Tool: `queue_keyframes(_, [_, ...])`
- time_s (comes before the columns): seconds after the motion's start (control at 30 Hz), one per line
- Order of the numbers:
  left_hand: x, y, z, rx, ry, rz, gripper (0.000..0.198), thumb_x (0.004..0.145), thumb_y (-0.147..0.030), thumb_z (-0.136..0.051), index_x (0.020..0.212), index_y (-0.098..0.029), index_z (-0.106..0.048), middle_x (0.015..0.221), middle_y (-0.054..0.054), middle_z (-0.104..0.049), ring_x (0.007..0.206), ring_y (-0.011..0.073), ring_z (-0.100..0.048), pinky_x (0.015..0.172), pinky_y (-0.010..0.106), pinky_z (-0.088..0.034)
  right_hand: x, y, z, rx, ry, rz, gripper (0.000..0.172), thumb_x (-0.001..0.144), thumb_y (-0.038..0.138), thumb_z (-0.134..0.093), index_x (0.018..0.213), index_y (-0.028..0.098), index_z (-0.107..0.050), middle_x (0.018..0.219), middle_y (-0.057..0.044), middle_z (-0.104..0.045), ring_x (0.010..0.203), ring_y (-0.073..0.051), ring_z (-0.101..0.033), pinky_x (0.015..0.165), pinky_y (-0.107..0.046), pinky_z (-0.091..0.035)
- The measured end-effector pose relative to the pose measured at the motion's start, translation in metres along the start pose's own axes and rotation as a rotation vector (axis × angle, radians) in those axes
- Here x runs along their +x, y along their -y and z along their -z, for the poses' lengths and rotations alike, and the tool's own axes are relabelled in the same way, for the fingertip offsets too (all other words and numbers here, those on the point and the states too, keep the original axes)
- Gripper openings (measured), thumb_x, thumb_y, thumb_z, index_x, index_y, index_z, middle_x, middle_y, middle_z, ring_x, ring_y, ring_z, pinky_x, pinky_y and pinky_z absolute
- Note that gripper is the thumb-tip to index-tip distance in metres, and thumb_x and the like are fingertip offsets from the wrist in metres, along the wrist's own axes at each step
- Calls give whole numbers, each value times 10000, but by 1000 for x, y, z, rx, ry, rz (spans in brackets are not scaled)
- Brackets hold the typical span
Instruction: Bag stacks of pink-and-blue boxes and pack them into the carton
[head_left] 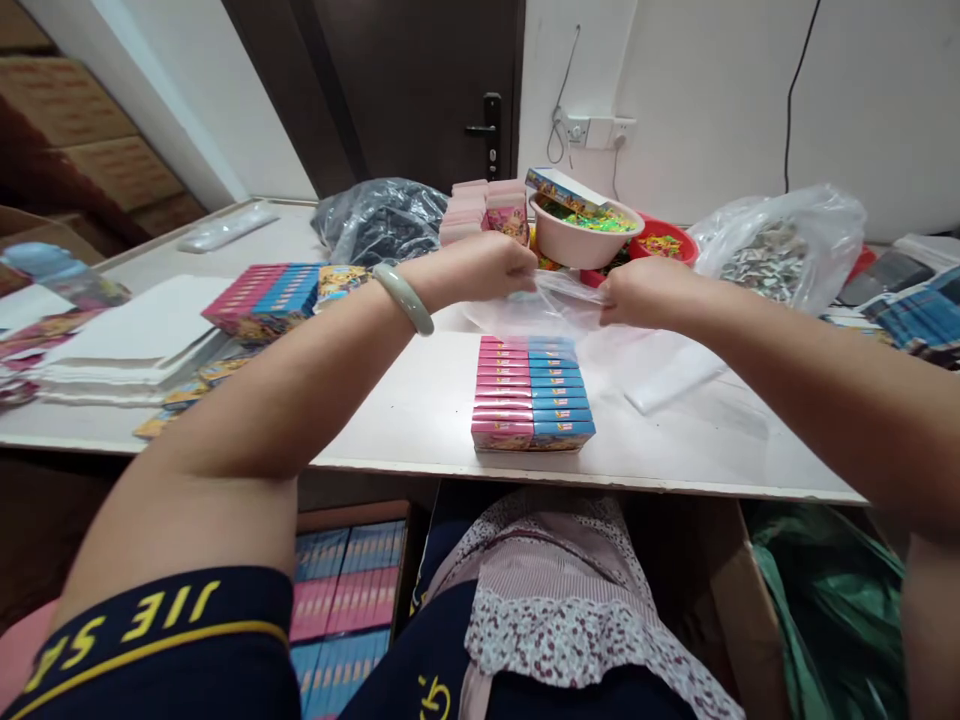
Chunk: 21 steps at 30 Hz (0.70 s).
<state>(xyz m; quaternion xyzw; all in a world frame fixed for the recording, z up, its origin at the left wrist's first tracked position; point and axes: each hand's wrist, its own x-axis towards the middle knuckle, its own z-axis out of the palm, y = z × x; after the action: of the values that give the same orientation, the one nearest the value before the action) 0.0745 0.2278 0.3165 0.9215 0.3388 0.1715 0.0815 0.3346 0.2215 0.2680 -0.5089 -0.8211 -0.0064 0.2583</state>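
Note:
Both hands hold a thin clear plastic bag [566,300] stretched between them over the table. My left hand [491,268], below a pale green bangle [403,299], has its fingers closed on the bag's left side. My right hand [637,292] pinches its right side. Just beneath and nearer to me, a block of small pink and blue boxes [533,395] stands in two columns near the table's front edge. The bag's lower part lies over the far end of the block. More flat clear plastic [667,375] lies to the right.
On the left are white card sheets [139,325] and another pink and blue box stack [262,295]. Behind the hands stand pink boxes [465,210], a pale bowl [581,240] and a red bowl [664,243]. A filled clear bag [780,250] sits right. Below, a carton [349,600] holds boxes.

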Motion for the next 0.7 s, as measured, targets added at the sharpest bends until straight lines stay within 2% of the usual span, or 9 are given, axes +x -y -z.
queue_keyframes(0.1, [-10,15,-3,-43,-54,47,218,776,-308,-659,634,-148,-613,583,-9,-483,735,169,-551,767,302,-402,3,6,-6,-199,179,-45,278,683,257,-770,561,190,-530,507,8,-472,659,-207,-599,711,-391,-482])
queue_keyframes(0.17, [-16,23,-7,43,-123,88,215,757,-339,-692,668,-153,-632,599,1,-497,779,198,-565,799,321,-404,4,5,-14,-256,179,-40,233,641,244,-789,614,192,-563,535,-6,-507,715,-239,-620,734,-410,-483])
queue_keyframes(0.2, [-18,26,-11,110,-122,109,216,738,-357,-720,702,-156,-649,617,11,-516,807,219,-577,813,332,-404,4,2,-19,-273,180,-21,242,598,240,-815,630,195,-580,544,-12,-525,757,-257,-628,753,-422,-482])
queue_keyframes(0.3, [-26,33,-29,311,22,151,254,650,-323,-803,801,-158,-682,684,48,-589,876,281,-613,831,349,-408,2,-11,-37,-355,212,30,253,536,225,-840,599,189,-597,577,-40,-589,843,-283,-640,796,-454,-467])
queue_keyframes(0.37, [-29,39,-42,408,103,171,178,663,-214,-762,808,-152,-679,703,68,-614,879,291,-630,813,347,-408,0,-16,-44,-469,274,2,170,611,217,-790,624,174,-626,676,-75,-660,875,-284,-652,811,-470,-461])
queue_keyframes(0.43, [-29,47,-47,418,100,238,73,706,-170,-688,772,-148,-666,694,71,-613,831,272,-633,765,334,-406,-3,-16,-45,-592,391,-72,67,715,178,-702,776,157,-685,833,-119,-716,927,-284,-667,834,-457,-467])
queue_keyframes(0.5, [-27,58,-43,307,27,350,91,776,-235,-632,775,-148,-659,678,59,-603,761,236,-619,703,313,-402,-6,-13,-42,-662,491,-144,198,783,111,-606,960,127,-694,952,-164,-727,965,-288,-679,860,-439,-471])
queue_keyframes(0.6, [-29,71,-35,177,-84,479,207,830,-336,-588,845,-141,-659,688,50,-611,717,208,-607,652,294,-396,-12,-17,-41,-670,524,-178,288,826,82,-528,1073,119,-673,1014,-189,-723,991,-295,-683,862,-419,-470])
queue_keyframes(0.7, [-37,81,-43,352,13,468,126,757,-229,-653,835,-131,-659,747,79,-653,812,250,-634,710,321,-405,-16,-34,-54,-597,482,-248,292,841,125,-517,1089,152,-667,1026,-173,-721,980,-290,-679,790,-372,-480])
